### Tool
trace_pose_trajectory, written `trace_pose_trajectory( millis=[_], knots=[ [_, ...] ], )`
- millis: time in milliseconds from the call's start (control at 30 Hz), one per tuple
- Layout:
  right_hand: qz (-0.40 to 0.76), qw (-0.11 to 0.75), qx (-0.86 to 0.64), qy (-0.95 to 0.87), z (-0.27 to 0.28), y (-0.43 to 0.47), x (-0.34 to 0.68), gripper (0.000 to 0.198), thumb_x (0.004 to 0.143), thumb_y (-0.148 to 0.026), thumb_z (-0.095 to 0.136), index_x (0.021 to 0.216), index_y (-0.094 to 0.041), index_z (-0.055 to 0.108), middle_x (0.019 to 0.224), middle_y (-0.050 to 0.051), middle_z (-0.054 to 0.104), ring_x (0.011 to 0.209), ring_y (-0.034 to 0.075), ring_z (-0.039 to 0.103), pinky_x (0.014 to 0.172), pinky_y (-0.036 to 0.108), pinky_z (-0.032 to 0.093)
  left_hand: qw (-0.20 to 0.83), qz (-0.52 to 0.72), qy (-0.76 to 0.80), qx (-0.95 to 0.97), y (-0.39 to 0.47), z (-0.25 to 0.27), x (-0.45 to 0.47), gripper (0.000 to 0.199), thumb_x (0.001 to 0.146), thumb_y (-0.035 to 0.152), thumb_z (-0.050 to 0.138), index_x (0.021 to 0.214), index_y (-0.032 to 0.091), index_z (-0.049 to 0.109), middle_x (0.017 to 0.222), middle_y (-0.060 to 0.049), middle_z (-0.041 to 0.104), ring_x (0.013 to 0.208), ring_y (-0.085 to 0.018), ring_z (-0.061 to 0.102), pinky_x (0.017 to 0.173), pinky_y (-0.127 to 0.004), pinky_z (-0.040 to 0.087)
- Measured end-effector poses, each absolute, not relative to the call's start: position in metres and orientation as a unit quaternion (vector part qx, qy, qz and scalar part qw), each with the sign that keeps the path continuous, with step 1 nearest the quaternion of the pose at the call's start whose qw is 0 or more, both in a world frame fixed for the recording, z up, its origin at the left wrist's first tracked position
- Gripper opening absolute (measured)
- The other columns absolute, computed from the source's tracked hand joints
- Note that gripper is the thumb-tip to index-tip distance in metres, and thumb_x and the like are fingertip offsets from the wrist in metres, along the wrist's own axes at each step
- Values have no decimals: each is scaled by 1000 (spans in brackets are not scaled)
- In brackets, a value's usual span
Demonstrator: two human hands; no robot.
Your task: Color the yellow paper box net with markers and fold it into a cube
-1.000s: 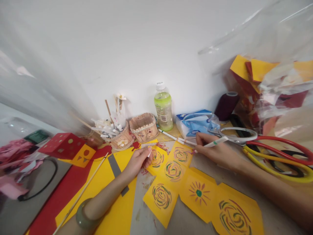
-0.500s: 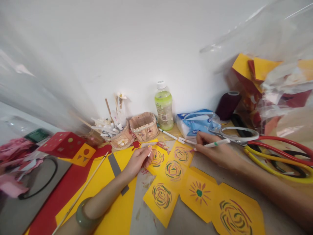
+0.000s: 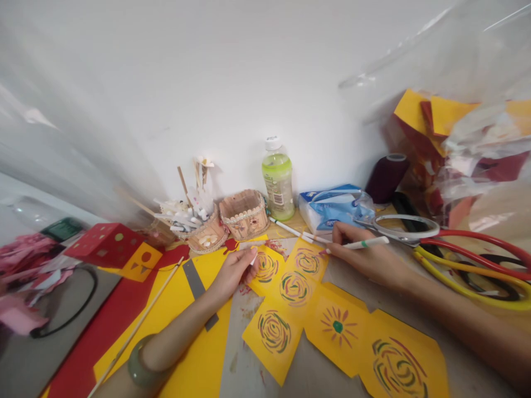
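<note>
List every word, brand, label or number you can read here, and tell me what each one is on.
No text reads clearly.
Bottle: small print on its label, too blurred to read; a barcode shows, its digits illegible.
Bottle cap: dark marks on top, too small to read.
Blue-and-white pack: white lettering, too blurred to read.
Yellow cutout: drawn strokes, no words I can make out.

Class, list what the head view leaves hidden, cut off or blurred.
In the head view:
White piece in the left hand: mostly hidden by its grip.
Bottle label: wording too small and blurred.
Yellow cut-out: lowest panel cropped by the bottom edge.
Plastic bag: right side cropped by the picture's edge.
</note>
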State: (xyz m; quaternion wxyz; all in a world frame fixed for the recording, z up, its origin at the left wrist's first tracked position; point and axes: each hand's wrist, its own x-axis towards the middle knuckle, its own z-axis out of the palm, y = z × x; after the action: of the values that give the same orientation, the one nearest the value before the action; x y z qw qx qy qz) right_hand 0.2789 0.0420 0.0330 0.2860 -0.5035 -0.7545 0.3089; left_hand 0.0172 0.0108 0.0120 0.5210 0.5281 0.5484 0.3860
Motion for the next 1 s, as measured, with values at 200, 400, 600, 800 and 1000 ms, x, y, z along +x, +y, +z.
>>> trace_pose_trajectory(
  millis=[200,400,600,800,1000],
  knots=[
    [302,274,-510,-758,33,43,278,25,79,-31,49,62,-21,33,58,-5,38,56,12,35,49,24,28,523,386,550,525,10,13,17,50,71,61,52,51,16,49,38,5,40,36,-7,32,39,-21,22],
    [308,290,-505,-752,34,42,277,25,77,-30,51,61,-21,35,56,-5,39,55,12,36,49,24,28,527,392,549,517,10,12,17,50,70,62,53,51,15,49,38,5,41,36,-7,33,40,-20,23],
    [367,369,-498,-693,29,46,278,27,74,-27,56,57,-21,35,52,-6,37,49,10,35,45,23,26,539,406,540,503,11,8,16,48,71,58,56,52,15,51,42,4,44,37,-7,35,39,-20,23],
    [473,543,-457,-522,40,51,283,34,74,-36,62,56,-21,38,52,-8,33,47,8,39,54,25,43,565,449,503,475,13,6,12,46,73,54,57,52,14,51,41,3,44,37,-6,36,39,-20,25],
    [451,558,-447,-534,49,49,283,32,73,-40,66,58,-20,46,51,-7,36,46,8,36,49,22,40,576,541,450,417,13,32,9,37,80,46,55,61,15,48,54,3,49,53,-7,51,51,-16,41]
  ],
)
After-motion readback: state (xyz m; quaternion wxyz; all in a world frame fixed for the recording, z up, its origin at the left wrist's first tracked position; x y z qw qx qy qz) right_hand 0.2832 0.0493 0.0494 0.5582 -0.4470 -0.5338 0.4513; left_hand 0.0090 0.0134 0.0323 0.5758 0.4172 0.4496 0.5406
